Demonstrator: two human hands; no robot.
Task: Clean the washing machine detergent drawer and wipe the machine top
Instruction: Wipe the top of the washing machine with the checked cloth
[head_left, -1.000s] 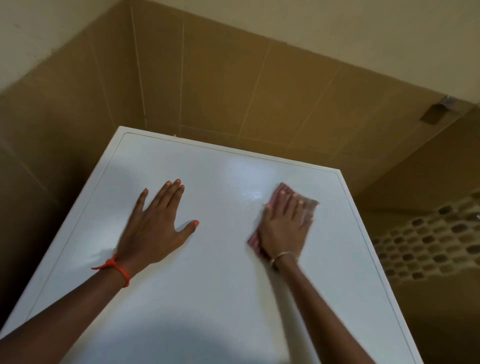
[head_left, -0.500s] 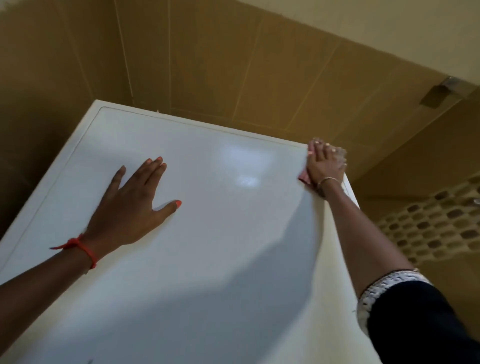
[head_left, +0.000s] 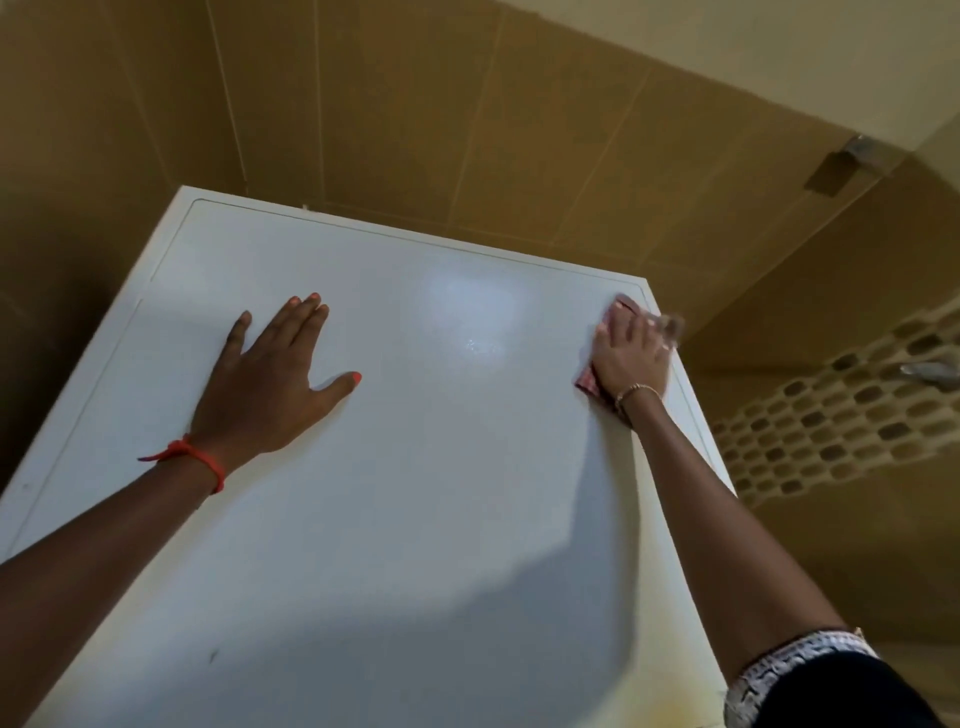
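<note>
White washing machine top (head_left: 415, 467) fills most of the view, flat, glossy, with a thin inset line running just inside its edges and a bright glare patch near the back centre. Left hand (head_left: 265, 384) lies palm down on the left half of the top, fingers (head_left: 304, 319) close together and pointing to the back, thumb splayed out to the right, holding nothing; orange nail polish, orange cord bracelet (head_left: 200, 462) on the wrist. Right hand (head_left: 631, 358) is at the far right back corner of the top, pressed flat on a pink cloth (head_left: 589, 382); cloth shows only as a reddish edge under the palm and a bit at the fingertips, the rest is covered by the hand. Fingertips there are motion-blurred, reaching to or just over the right edge, cannot tell which. Thin gold bracelet (head_left: 636, 391) on that wrist, dark sleeve with a white patterned cuff (head_left: 795, 660) at bottom right. Arm shadow falls across the near right part of the top. A small dark mark (head_left: 212, 656) sits near the front left. Tan wall tiles (head_left: 415, 130) right behind the machine and on the left side, close to its edges. To the right, a glass panel with a metal bracket (head_left: 836, 169) up high, a band of mosaic tiles (head_left: 831, 426) lower down and a metal fitting (head_left: 930, 371) beside it. Detergent drawer is out of view.
</note>
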